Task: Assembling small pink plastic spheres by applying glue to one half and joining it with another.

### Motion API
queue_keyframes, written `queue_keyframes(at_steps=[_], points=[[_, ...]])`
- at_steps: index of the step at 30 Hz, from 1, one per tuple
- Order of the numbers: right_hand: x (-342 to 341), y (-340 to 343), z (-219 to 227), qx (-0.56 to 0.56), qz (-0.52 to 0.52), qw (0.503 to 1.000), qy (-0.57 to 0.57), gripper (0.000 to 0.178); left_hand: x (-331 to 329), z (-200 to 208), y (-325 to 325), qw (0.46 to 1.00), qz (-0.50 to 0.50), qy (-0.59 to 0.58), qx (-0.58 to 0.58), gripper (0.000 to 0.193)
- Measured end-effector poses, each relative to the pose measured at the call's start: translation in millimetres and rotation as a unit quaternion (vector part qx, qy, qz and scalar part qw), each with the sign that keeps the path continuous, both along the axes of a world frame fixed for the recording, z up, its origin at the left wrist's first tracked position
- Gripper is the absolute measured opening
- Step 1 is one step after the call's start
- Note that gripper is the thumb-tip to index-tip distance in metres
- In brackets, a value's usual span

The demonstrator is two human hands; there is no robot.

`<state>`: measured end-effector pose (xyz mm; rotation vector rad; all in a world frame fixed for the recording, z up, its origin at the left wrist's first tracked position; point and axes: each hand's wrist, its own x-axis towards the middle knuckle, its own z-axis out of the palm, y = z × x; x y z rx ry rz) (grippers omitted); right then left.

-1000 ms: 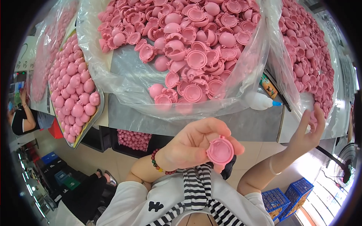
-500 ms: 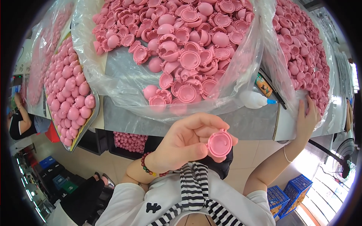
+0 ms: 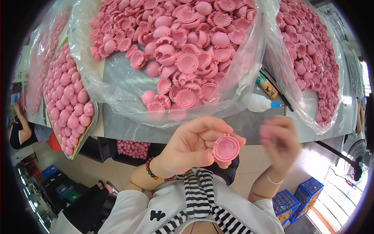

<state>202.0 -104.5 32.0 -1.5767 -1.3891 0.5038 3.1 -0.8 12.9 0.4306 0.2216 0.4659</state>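
Nearest my camera, I see the left hand [image 3: 191, 147] half curled, pinching a pink cup [image 3: 226, 149] by its rim between thumb and fingers, hollow toward me, apparently to keep the opening unobstructed. The right hand [image 3: 282, 142], apart from it, is blurred; its fingertips appear closed on a small pink piece [image 3: 267, 132]. Beyond, on the grey surface [image 3: 130, 131], a white bottle [image 3: 256, 103] lies sideways, presumably for easy reach, and clear plastic sheeting [image 3: 88, 78] bears heaped pink shells [image 3: 187, 62], its raised edges likely containing loose parts.
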Motion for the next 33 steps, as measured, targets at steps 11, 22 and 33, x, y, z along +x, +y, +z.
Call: queue_keyframes(at_steps=[11, 22, 33], points=[[1.8, -5.5, -7.9, 0.014, -0.083, 0.99, -0.11, 0.039, 1.6, 1.8, -1.8, 1.0, 0.005, 0.012, 0.017, 0.045], [-31.9, 2.9, 8.2, 0.07, -0.012, 0.995, -0.064, 0.038, 3.4, -1.6, -7.6, 0.944, 0.061, 0.117, 0.302, 0.044], [-37.1, 10.4, -0.4, 0.091, -0.001, 0.992, -0.089, 0.036, 6.4, -1.6, -6.8, 0.897, 0.068, 0.154, 0.408, 0.036]])
